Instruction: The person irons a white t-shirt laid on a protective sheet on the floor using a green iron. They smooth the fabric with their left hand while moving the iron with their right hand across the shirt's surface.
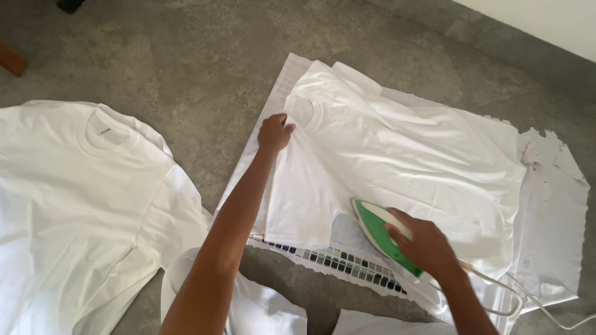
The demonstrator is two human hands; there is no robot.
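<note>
Two white T-shirts — left hand pinching the spread T-shirt, right hand's grip closed round one green iron.

Left arm extended forward, left hand closed in a pinch; right hand curled in a closed grip, wrist bent.

A mottled grey concrete floor is stretching across the whole room, soft daylight lying evenly over it. Toward two o'clock a pale wall is meeting the floor along a slanting line. At ten o'clock a reddish-brown block is poking in at the edge.
</note>
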